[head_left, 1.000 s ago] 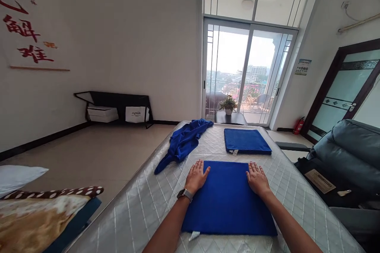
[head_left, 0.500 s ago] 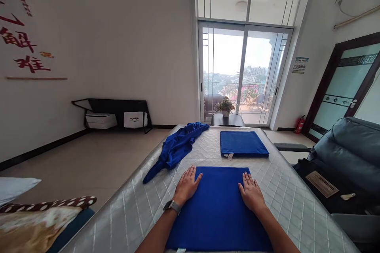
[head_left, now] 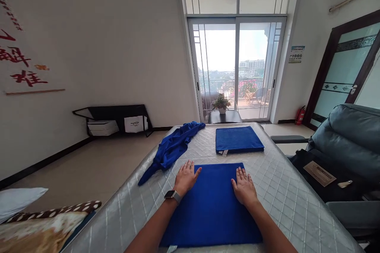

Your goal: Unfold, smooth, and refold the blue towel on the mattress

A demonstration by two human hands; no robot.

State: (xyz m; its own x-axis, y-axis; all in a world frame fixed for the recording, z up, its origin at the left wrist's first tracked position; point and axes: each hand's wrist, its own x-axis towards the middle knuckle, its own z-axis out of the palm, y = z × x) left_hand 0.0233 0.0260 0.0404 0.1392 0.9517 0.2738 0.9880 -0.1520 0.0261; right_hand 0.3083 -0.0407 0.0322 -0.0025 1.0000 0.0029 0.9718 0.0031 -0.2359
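Observation:
A folded blue cloth (head_left: pixel 212 209) lies flat in front of me on a quilted silvery mattress (head_left: pixel 276 189). My left hand (head_left: pixel 185 178) rests on its left edge near the far corner, palm down and fingers stretched out. On the right edge, close to the other far corner, my right hand (head_left: pixel 244 185) lies flat with its fingers straight. A small white tag shows at the near left corner of the cloth. Beyond it sits a neat stack of folded blue cloths (head_left: pixel 239 139) with white tags. To the left, a crumpled blue cloth (head_left: pixel 172 148) is spread loosely.
A dark armchair (head_left: pixel 353 138) stands along the right side, with a brown plaque (head_left: pixel 320 174) on it. Past the mattress's far end is a chair with a potted plant (head_left: pixel 222 104). A pillow (head_left: pixel 22 201) and patterned blanket (head_left: pixel 50 225) lie at lower left.
The view has turned and tilted slightly, so the scene appears shifted. Both hands stay flat on the folded cloth, in nearly the same places.

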